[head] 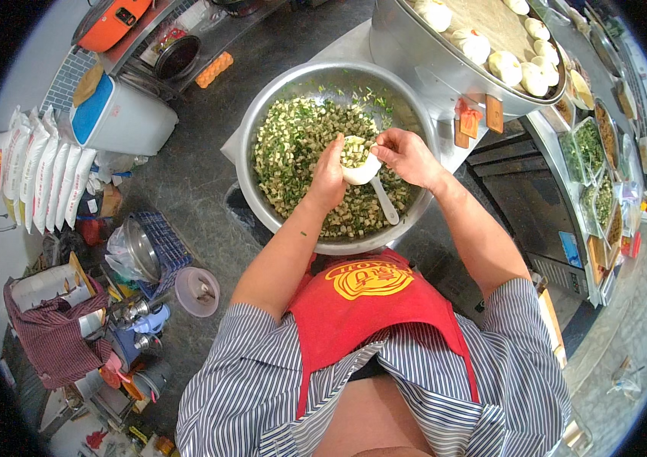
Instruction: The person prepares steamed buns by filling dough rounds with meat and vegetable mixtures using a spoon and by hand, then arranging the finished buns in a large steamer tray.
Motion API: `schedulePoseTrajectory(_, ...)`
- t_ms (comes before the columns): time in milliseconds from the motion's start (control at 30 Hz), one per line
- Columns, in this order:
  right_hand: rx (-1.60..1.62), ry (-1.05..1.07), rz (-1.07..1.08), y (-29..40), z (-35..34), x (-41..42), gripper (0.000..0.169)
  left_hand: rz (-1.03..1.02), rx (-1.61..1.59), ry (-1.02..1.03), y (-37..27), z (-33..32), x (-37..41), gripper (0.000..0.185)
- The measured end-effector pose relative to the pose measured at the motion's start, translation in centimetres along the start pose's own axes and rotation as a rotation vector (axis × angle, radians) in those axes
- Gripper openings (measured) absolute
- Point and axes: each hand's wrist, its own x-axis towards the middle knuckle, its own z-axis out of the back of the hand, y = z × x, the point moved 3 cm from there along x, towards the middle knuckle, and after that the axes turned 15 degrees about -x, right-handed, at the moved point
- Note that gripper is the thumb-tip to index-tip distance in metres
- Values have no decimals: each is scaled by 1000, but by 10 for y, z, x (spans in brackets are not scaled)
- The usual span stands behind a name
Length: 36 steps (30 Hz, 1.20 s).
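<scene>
My left hand (330,174) cups a white dough wrapper (360,173) over the large steel bowl (248,188). Diced pale filling with chopped greens (356,149) sits inside the wrapper. With thumb and fingertips, my right hand (406,155) pinches the wrapper's right edge. Below the dough, a white spoon (385,201) shows its handle slanting over the mix; its head is hidden. The bowl holds plenty of the same diced filling (295,154), heaped more to the left and middle.
A round steamer (403,63) with several white buns (505,68) stands at the bowl's upper right. A glass-fronted appliance (529,183) is at right, beside containers of fillings (592,148). On the left floor are a pink-rimmed bucket (198,291), a blue basket (172,240) and stacked sacks (46,171).
</scene>
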Motion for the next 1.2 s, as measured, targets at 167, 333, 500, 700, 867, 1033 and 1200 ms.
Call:
schedulePoseTrajectory(167,-12,33,40,4,1,-2,14,-8,27,21,-3,-4,-3,26)
schedulePoseTrajectory(333,121,1,6,11,4,-1,14,-79,163,122,-5,-4,-5,25)
schedulePoseTrajectory(500,18,56,11,13,5,-3,15,-99,356,108,-6,-7,-6,23)
schedulePoseTrajectory(700,125,31,-47,19,7,-3,16,108,130,23,-4,-12,3,43)
schedulePoseTrajectory(867,83,17,-75,7,4,-1,19,80,70,45,6,-12,-6,31)
schedulePoseTrajectory(1033,-76,-25,23,9,7,-2,20,-103,205,83,8,-4,1,28)
schedulePoseTrajectory(1200,-39,26,-2,9,8,-2,15,-129,275,61,3,-13,-3,23)
